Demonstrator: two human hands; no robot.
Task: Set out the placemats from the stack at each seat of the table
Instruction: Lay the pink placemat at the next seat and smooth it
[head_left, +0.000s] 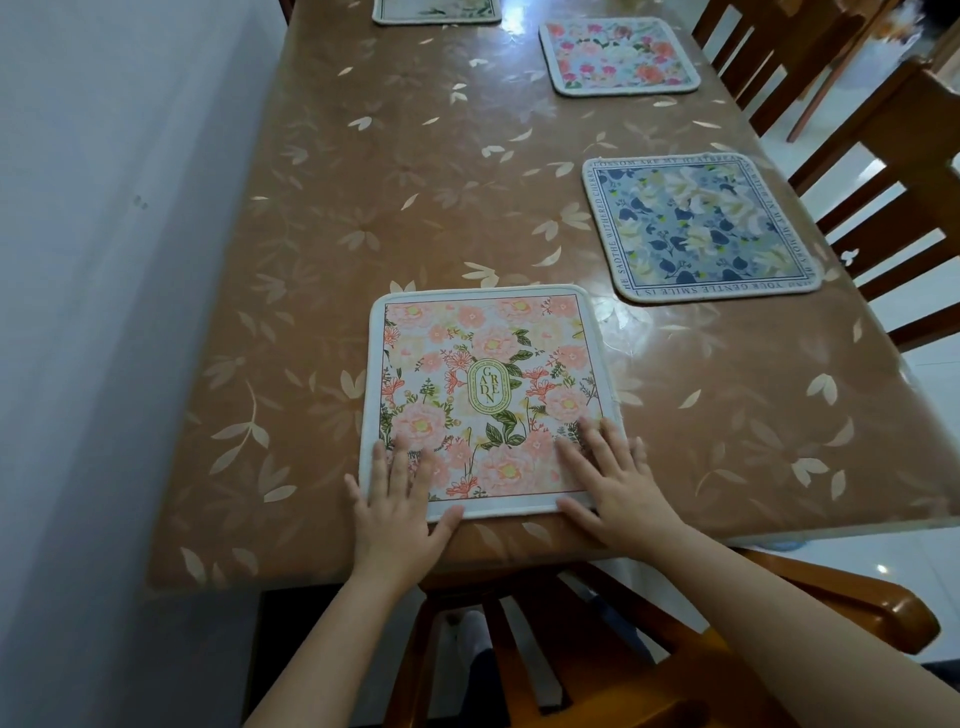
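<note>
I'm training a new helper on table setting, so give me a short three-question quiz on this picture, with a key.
1. True or false: the left hand and the right hand both rest with straight fingers on the Garden mat.
2. Where does the blue mat lie relative to the Garden mat? A) to its left B) farther away, to its right C) under it
3. Fill in: ___ mats show on the table.
Key: 1 true. 2 B. 3 four, counting the pink floral mat and the cropped mat at the top edge.
</note>
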